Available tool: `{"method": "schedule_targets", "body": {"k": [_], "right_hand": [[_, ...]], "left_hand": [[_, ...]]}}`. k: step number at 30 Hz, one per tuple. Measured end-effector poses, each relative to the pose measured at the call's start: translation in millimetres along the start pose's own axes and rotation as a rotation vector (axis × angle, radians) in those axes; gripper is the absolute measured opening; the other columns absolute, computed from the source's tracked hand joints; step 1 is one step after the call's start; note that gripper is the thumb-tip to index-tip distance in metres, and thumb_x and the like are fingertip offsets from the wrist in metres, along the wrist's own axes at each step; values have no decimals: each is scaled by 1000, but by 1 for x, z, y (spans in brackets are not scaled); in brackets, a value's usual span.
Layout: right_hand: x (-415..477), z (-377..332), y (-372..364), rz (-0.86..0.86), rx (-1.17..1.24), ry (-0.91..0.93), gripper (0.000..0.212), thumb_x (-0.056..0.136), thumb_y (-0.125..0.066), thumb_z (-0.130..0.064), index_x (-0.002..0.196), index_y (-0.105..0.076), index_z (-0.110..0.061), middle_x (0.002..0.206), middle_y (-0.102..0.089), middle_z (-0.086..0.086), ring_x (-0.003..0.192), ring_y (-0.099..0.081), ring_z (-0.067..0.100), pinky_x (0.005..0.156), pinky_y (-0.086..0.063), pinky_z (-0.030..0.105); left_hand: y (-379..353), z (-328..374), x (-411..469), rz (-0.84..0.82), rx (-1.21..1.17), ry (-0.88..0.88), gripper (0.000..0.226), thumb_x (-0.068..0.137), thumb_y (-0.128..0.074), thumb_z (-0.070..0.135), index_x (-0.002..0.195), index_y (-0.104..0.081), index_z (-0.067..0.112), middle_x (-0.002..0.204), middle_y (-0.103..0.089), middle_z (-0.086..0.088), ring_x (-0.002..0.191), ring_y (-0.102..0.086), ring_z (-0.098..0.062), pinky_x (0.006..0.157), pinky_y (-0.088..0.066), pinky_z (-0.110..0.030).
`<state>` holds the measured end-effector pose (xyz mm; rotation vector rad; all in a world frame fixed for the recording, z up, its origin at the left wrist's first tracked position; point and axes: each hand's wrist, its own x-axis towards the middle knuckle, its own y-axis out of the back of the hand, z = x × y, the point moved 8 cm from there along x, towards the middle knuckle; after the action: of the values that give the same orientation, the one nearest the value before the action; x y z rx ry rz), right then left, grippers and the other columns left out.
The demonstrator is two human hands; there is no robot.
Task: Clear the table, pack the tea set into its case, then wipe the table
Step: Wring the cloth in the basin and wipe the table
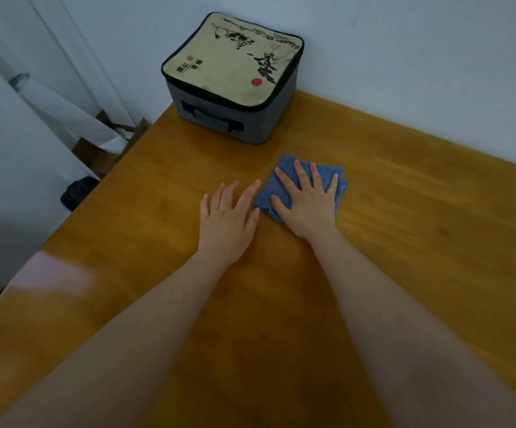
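A folded blue cloth [284, 168] lies on the wooden table [420, 211] near its middle. My right hand [307, 203] presses flat on the cloth with its fingers spread. Just left of it, my left hand [227, 219] lies flat on the bare wood, its fingers straight and its index fingertip at the cloth's left edge. The tea set case [235, 75], grey with a beige lid printed in black ink art and a red dot, stands closed at the table's far corner by the wall. No tea ware is in view.
The table's left edge runs diagonally from the case toward the lower left. Beyond it, on the floor, are brown paper bags [102, 152], a white wrapped roll [65, 112] and a dark bin [77, 193]. A pale wall backs the table.
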<state>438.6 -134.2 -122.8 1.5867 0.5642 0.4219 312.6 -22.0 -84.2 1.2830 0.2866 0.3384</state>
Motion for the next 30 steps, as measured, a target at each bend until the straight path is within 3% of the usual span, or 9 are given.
{"method": "schedule_targets", "body": {"k": [8, 14, 24, 30], "right_hand": [[73, 32, 11, 46, -11, 5, 64, 93, -16, -68, 152, -12, -44, 163, -7, -2, 149, 1, 28, 113, 6, 66], [117, 51, 18, 65, 11, -23, 64, 92, -16, -69, 151, -14, -45, 163, -7, -2, 149, 1, 28, 112, 7, 67], [158, 72, 24, 61, 15, -36, 65, 91, -18, -69, 151, -14, -45, 163, -6, -1, 149, 2, 28, 112, 7, 67], [166, 81, 27, 57, 27, -35, 66, 91, -18, -70, 151, -14, -44, 163, -7, -1, 150, 1, 27, 112, 7, 67]], "left_hand": [[-8, 26, 61, -20, 32, -76, 51, 102, -21, 48, 151, -13, 42, 161, -10, -3, 148, -5, -23, 118, 1, -45], [-9, 38, 91, -6, 88, -84, 51, 102, -21, 49, 151, -15, 39, 160, -11, -5, 146, -11, -27, 118, -7, -44], [-6, 73, 110, 88, 114, -215, 50, 102, -24, 46, 151, -22, 35, 161, -11, -2, 148, -6, -23, 119, -7, -42], [-11, 77, 116, 86, 148, -172, 51, 102, -21, 47, 152, -16, 36, 162, -6, -1, 149, -4, -20, 120, -3, -41]]}}
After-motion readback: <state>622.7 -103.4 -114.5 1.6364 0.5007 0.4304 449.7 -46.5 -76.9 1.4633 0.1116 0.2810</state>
